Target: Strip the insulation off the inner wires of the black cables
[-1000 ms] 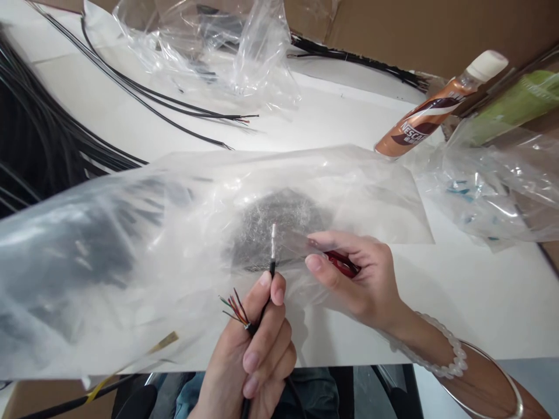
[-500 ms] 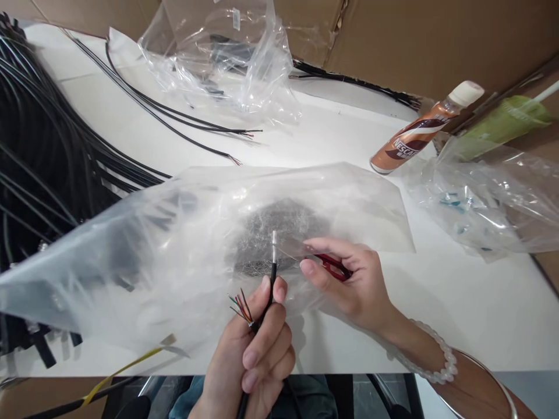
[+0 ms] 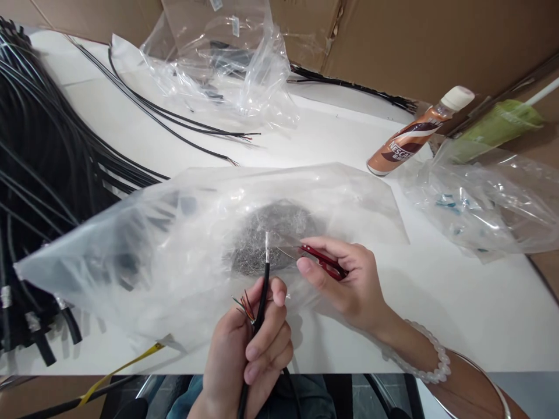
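Note:
My left hand [image 3: 255, 343] is closed around a black cable [image 3: 263, 291]. The cable's stripped end points up, showing a whitish, shielded core. Beside the thumb, a fan of thin coloured wires [image 3: 248, 306] sticks out of another cable end in the same hand. My right hand [image 3: 345, 279] holds small red-handled thread snips [image 3: 324, 262] between thumb and fingers, just right of the stripped end; their blades are hard to make out. Under both hands lies a clear plastic bag [image 3: 183, 244], with a dark heap of fine wire clippings [image 3: 279, 227] beyond the cable tip.
A thick bundle of black cables [image 3: 39, 134] covers the left side. Several stripped cables [image 3: 187, 125] lie at the back near a crumpled bag [image 3: 257, 75]. On the right are a Nescafe bottle [image 3: 410, 137], a green cup [image 3: 502, 125] and another plastic bag [image 3: 489, 203]. Cardboard [image 3: 393, 46] stands behind.
The cable tip has shifted slightly left and stands more upright. My left thumb and index finger have changed their hold on it. The snips have turned a little in my right hand.

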The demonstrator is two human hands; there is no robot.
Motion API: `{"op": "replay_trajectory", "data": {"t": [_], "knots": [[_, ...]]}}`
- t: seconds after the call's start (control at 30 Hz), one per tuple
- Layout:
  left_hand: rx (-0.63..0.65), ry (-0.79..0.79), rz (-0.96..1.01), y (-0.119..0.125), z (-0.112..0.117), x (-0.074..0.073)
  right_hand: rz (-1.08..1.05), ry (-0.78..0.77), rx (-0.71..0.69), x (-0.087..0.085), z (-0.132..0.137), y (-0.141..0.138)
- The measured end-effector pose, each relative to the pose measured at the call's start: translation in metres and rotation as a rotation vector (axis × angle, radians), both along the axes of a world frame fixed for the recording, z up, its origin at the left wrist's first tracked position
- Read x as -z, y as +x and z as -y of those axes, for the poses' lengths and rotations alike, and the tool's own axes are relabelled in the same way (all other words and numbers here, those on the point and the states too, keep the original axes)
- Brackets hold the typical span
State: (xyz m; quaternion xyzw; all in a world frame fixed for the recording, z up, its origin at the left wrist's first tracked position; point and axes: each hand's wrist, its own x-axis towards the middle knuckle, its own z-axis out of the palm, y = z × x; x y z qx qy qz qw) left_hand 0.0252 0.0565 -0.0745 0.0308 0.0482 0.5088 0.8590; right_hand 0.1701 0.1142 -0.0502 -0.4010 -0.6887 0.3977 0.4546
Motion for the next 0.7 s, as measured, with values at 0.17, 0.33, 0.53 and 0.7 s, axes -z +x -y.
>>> {"op": "replay_trajectory", "data": {"t": [0.17, 0.33, 0.53, 0.7], "knots": [[0.016, -0.005, -0.031, 0.003, 0.000, 0.002, 0.007, 0.022, -0.002, 0.000, 0.000, 0.000], [-0.052, -0.024, -0.106, 0.006, 0.004, -0.006, -0.008, 0.109, 0.003, 0.001, -0.002, -0.002], [-0.095, -0.104, -0.303, 0.008, 0.008, -0.021, -0.144, 0.059, -0.013, -0.001, 0.001, -0.002], [-0.260, -0.105, -0.505, 0.012, 0.010, -0.019, -0.371, -0.148, -0.249, -0.002, 0.006, -0.001]]}}
